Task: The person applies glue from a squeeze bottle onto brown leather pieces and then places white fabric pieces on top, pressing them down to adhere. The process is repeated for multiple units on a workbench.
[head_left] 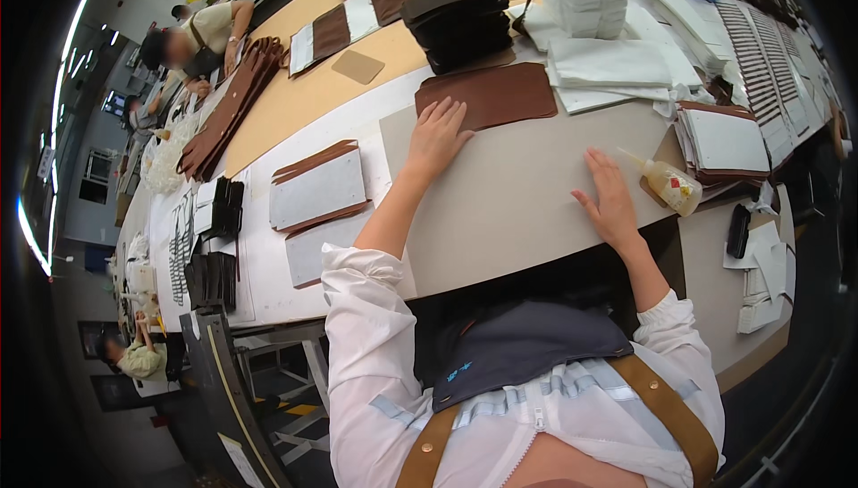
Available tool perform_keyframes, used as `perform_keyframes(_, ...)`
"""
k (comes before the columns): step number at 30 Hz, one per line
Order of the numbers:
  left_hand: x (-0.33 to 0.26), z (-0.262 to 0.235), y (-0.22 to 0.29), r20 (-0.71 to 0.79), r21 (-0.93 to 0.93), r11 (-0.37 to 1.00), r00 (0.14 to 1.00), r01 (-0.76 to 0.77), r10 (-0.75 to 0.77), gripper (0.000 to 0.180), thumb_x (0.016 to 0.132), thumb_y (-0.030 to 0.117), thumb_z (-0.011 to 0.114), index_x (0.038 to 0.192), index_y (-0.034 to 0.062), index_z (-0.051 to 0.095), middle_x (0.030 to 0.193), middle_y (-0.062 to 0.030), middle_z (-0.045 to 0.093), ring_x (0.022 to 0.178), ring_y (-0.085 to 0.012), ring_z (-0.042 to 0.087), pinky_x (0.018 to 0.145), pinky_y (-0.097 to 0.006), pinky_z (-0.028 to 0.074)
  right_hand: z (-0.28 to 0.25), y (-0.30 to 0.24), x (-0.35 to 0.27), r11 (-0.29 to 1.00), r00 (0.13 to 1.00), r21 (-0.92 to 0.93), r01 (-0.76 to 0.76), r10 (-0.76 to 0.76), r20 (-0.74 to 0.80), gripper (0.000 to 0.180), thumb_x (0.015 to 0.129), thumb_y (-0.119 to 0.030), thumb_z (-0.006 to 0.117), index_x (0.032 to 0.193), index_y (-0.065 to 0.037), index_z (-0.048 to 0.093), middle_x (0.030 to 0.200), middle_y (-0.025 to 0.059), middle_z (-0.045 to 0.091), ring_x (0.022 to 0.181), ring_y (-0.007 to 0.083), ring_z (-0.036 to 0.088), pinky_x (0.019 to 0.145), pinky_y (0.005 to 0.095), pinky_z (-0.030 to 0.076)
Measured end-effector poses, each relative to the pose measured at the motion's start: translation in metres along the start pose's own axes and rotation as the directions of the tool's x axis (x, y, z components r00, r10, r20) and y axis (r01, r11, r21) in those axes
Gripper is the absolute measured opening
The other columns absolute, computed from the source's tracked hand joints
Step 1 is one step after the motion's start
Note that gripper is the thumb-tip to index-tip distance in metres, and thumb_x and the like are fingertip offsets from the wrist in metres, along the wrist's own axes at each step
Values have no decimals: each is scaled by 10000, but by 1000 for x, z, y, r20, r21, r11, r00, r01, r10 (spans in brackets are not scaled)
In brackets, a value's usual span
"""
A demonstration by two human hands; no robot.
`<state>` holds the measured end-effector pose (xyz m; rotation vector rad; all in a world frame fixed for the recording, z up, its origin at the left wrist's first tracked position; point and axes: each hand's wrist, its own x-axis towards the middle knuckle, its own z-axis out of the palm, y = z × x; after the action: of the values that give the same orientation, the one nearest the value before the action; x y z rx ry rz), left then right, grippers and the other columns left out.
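Far off to the left of the board [509,220], a co-worker [210,37] is being seen leaning forward beside a bundle of brown straps [234,108]. Nearer, but well apart from the board's left edge, black bundles [214,206] are lying in piles. Between these and the board, grey-faced panels [317,189] with brown edges are being shown one partly over another. At the board's far left part, the brown panel [492,99] is being touched near its left end by the fingers of the left hand [435,139], which is being held open, palm down, nothing gripped; the panel itself is lying flat along the board's far edge. Just beyond that edge, a black stack [456,19] is standing, with white sheets [608,68] lying to its right. Over the board's right part, the right hand [610,202] is being held open and empty; whether the board is being touched by it cannot be told. At the board's right edge, a bottle [672,186] of yellowish liquid is being seen, and beyond it a brown-and-white pile [726,141] is resting.
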<state>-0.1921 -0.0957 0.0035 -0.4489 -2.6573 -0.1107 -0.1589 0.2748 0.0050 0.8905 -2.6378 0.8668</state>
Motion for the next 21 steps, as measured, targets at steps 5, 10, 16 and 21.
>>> perform_keyframes(5, 12, 11, 1, -170, -55, 996, 983, -71, 61, 170, 905, 196, 685, 1012, 66, 704, 1076, -86, 747, 1006, -258, 709, 857, -382, 562, -20, -1, -16, 986, 978, 169, 9, 26, -209, 416, 969, -187, 628, 1347, -22, 574, 1405, 163, 563, 1321, 368, 496, 1128, 458, 367)
perform_keyframes(10, 12, -1, 7, -178, -113, 993, 983, 22, -42, 114, 886, 141, 714, 973, 68, 722, 975, -73, 756, 882, -256, 723, 756, -350, 574, -66, 8, -38, 998, 907, -58, -38, 10, -422, 339, 979, -151, 607, 1295, -28, 613, 1361, 142, 594, 1278, 352, 528, 1104, 458, 381)
perform_keyframes(16, 8, -4, 11, -162, -161, 985, 983, 64, -90, 126, 890, 181, 719, 950, 71, 701, 1008, -72, 757, 884, -268, 724, 739, -353, 579, -100, 53, -57, 915, 829, -232, -329, 162, -535, 373, 1011, -220, 595, 1331, -29, 580, 1382, 146, 565, 1287, 339, 505, 1081, 454, 390)
perform_keyframes(21, -3, -16, 31, -33, -375, 897, 964, 233, -264, 147, 935, 157, 681, 1030, 56, 732, 1065, -100, 751, 939, -286, 726, 796, -357, 584, -91, 90, -84, 829, 756, 252, -500, 559, -340, 579, 977, -341, 663, 1440, -36, 499, 1411, 175, 533, 1339, 317, 459, 1122, 422, 357)
